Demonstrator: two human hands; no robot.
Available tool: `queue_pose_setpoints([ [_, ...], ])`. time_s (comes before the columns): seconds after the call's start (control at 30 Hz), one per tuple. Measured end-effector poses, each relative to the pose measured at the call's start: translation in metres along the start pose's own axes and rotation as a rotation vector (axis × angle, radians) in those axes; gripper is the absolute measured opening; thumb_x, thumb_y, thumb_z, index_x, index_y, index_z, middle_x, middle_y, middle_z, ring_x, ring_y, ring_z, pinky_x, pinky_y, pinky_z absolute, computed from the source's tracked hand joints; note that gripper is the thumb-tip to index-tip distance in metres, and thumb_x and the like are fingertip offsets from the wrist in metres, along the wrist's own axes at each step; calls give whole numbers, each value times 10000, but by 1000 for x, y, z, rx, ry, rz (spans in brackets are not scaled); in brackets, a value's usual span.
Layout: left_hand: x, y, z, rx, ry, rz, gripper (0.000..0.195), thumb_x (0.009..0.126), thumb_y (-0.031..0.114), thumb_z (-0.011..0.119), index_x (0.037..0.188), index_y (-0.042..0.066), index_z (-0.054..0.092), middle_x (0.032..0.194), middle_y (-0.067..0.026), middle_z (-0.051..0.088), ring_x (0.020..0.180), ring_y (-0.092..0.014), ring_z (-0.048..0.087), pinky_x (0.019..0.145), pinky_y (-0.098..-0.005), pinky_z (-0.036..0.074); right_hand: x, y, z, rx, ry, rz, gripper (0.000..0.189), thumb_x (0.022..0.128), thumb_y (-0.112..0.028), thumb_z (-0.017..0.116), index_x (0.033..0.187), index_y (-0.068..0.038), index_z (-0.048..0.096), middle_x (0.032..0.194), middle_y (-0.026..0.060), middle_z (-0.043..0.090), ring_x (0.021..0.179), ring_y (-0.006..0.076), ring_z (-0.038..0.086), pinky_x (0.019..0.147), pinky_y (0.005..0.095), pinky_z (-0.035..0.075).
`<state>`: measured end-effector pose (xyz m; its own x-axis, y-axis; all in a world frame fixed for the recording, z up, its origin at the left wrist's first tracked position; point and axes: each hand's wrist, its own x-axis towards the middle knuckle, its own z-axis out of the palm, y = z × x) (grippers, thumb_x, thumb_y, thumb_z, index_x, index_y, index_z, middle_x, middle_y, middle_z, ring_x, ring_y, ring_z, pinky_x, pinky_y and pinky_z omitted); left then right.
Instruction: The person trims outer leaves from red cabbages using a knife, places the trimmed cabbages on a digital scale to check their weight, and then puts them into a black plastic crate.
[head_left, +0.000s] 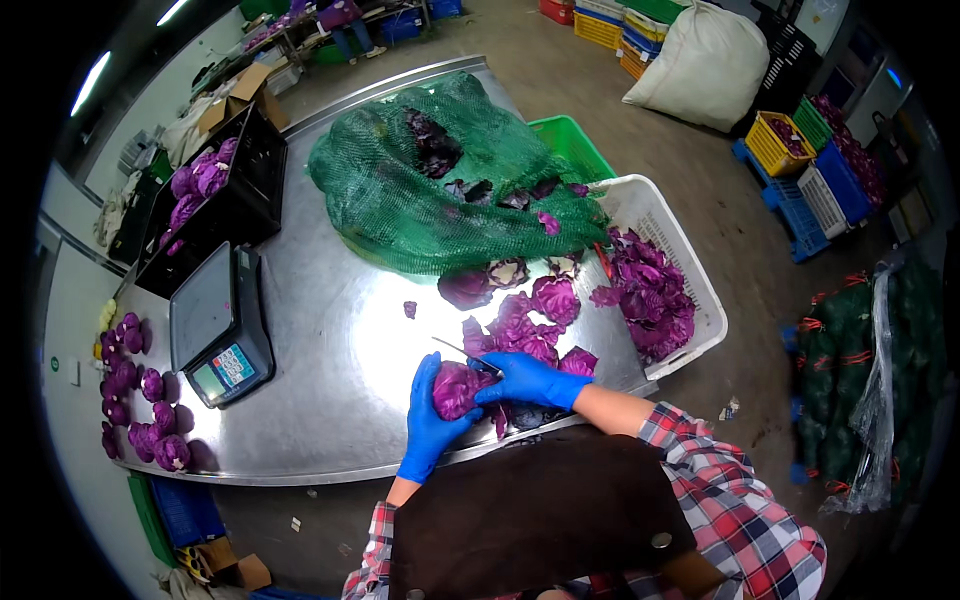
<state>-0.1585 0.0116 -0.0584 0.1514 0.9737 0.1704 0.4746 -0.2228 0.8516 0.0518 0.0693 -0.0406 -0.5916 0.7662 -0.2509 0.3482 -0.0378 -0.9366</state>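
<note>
My left hand (433, 426), in a blue glove, cups a red cabbage head (456, 390) from the left and below, over the near edge of the steel table (322, 420). In my blue-gloved right hand (521, 381) is a knife (461, 350), its thin blade pointing to the upper left; the fingers also touch the cabbage's right side. A loose leaf hangs below that hand. Just beyond both hands lie torn purple cabbage leaves (517, 326). Farther off, a green mesh sack (405, 202) holds more cabbage.
A digital scale (225, 330) stands left, beside a black crate (255, 180) of cabbages. Several small cabbages (152, 384) lie at the far left. A white basket (675, 247) of leaves adjoins the table's right edge, near a green bin (574, 146). A person (349, 26) stands in the background.
</note>
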Motion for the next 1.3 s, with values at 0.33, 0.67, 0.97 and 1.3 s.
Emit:
queue_pose_setpoints([
  [0.33, 9, 43, -50, -1604, 289, -296, 860, 789, 652, 513, 1419, 111, 289, 1390, -151, 395, 1292, -325, 386, 1005, -538, 399, -46, -90, -69, 305, 213, 189, 445, 840, -100, 602, 1272, -48, 508, 1174, 70, 614, 994, 157, 585, 879, 298, 462],
  [0.67, 31, 29, -87, -1898, 369, -332, 928, 807, 750, 332, 1399, 35, 299, 1368, -269, 384, 645, -260, 652, 529, -320, 576, -29, -14, -31, 203, 305, 51, 243, 884, -98, 600, 1107, -3, 619, 1074, 54, 650, 958, 110, 590, 847, 262, 468],
  [0.97, 80, -39, -170, -1819, 340, -261, 962, 727, 821, 367, 1332, 76, 428, 1276, -267, 491, 733, -334, 657, 569, -343, 565, -6, -26, 6, -16, 44, 397, 340, 883, -342, 627, 1084, -69, 661, 853, 24, 657, 725, 99, 561, 644, 269, 469],
  [1.3, 240, -116, -316, -1466, 556, -95, 904, 755, 794, 386, 1333, 101, 445, 1238, -195, 539, 1085, -346, 558, 887, -473, 486, 33, -10, 35, -25, 150, 452, 276, 891, -370, 584, 892, -95, 615, 603, 18, 514, 493, 119, 472, 452, 283, 378],
])
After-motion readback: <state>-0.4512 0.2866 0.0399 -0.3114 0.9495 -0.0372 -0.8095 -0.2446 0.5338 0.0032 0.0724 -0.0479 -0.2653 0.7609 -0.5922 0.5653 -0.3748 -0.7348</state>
